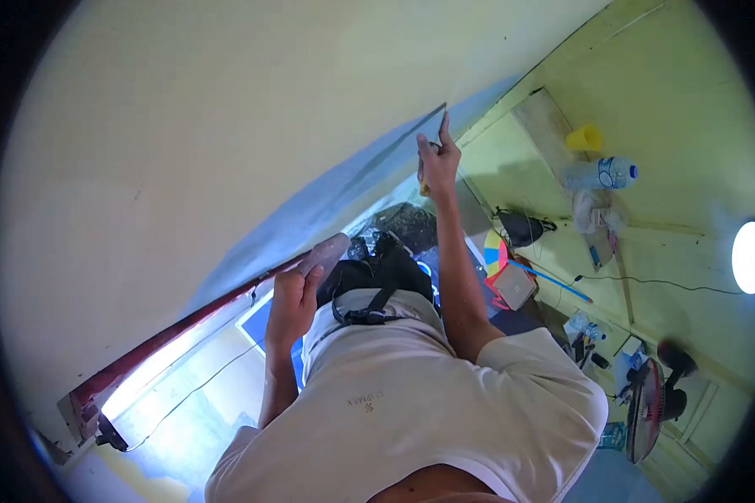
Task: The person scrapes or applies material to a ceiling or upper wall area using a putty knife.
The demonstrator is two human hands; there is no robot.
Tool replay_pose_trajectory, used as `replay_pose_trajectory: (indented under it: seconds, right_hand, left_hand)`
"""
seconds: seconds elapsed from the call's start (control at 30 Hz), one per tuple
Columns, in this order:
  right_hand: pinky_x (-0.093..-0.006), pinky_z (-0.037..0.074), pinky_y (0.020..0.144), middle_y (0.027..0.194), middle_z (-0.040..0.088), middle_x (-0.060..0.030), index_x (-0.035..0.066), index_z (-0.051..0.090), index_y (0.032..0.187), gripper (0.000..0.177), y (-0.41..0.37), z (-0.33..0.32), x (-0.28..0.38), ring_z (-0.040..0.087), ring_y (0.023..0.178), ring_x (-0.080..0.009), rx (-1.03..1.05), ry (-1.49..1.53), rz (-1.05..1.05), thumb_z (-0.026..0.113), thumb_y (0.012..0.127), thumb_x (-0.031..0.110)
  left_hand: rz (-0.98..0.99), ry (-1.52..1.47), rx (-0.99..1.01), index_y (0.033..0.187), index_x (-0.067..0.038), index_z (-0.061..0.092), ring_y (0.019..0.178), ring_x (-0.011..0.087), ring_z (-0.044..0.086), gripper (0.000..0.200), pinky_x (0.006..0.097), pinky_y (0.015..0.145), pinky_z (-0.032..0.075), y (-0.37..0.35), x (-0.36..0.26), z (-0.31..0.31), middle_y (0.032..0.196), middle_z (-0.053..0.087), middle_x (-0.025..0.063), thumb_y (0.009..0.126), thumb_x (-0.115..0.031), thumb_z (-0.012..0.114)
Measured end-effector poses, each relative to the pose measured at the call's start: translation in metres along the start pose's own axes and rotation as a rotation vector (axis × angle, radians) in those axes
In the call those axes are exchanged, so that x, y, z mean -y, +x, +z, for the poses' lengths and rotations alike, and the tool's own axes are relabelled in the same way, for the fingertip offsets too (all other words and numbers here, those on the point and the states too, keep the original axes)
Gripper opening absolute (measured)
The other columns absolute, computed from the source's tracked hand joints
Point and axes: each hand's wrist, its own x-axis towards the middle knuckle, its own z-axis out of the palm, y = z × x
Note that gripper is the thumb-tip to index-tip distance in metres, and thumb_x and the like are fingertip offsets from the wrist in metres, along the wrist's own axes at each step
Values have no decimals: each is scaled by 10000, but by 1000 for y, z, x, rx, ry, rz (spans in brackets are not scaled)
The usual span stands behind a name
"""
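Note:
My right hand is raised to a large cream wall surface, closed around a putty knife. Its thin grey blade lies at the wall, with my index finger stretched out behind it, and a bit of yellow handle shows below my fist. Around the blade runs a blue band of the wall, next to the cream coat. Lower and to the left, my left hand grips a flat grey-brown slab with a rounded end, held close to the wall's lower edge. I cannot tell what the slab is.
On the right, a ledge holds a yellow cup and a water bottle. A standing fan and a bright lamp are farther right. A dark red edge and a lit tube run along the lower left.

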Motion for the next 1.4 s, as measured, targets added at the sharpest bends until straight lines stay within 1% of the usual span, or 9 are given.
replay_pose_trajectory:
  seconds: [0.13,0.27,0.4,0.53,0.63,0.67,0.77,0.9,1.4]
  right_hand:
    - [-245,326,371,559,485,54,44,234,1614,758,-20,1,-25,390,392,-46,151,-177,-54,638,973,56]
    - [-242,327,388,581,472,61,56,274,1609,755,-5,-3,1,389,431,-36,60,-79,33,644,952,33]
    - [-248,332,365,574,460,61,57,251,1617,755,-35,9,16,405,409,-45,173,57,110,639,970,53]
    - [-246,335,348,587,466,52,105,232,1630,777,-15,7,10,407,398,-60,95,181,167,655,979,81]
    - [-257,317,321,577,454,41,82,509,1391,431,-33,15,13,395,361,-74,86,234,239,652,985,104]
    - [-260,311,317,574,446,41,86,502,1394,429,-45,21,18,403,358,-75,113,190,221,652,993,112]
    - [-262,316,319,573,444,44,97,479,1440,488,-28,16,6,404,365,-74,83,190,136,666,990,127]
    - [-254,349,360,564,471,49,112,198,1637,779,-24,11,15,419,403,-54,108,141,156,633,992,68]
    - [-223,316,429,604,418,103,46,256,1608,744,12,-15,-27,355,469,-20,37,-34,18,646,975,82]
  left_hand:
    - [59,33,-27,746,56,530,535,380,402,400,446,521,335,6,-12,-2,620,491,240,1034,-211,603]
    - [98,39,-45,941,53,642,535,371,427,288,431,524,352,2,14,8,643,532,251,1042,-211,585]
    - [17,-6,34,1164,32,672,535,345,388,272,404,515,357,8,-22,-1,674,542,267,1046,-188,565]
    - [11,16,37,1029,58,648,534,357,383,261,425,513,346,3,1,8,665,528,268,1041,-192,577]
    - [26,33,34,875,69,580,525,360,379,304,441,512,324,3,-2,10,639,509,252,1031,-191,602]
    - [30,19,25,831,70,553,523,361,379,332,445,513,317,4,-5,10,632,502,247,1027,-191,611]
    - [50,-36,-13,787,68,512,535,366,393,369,452,524,314,9,-13,12,632,490,240,1022,-195,622]
    - [4,60,59,873,76,584,600,396,443,323,461,564,355,7,8,13,686,530,247,1033,-204,600]
    - [-1,-41,13,795,77,549,683,422,501,375,465,620,379,20,-3,12,766,555,266,1034,-207,601]
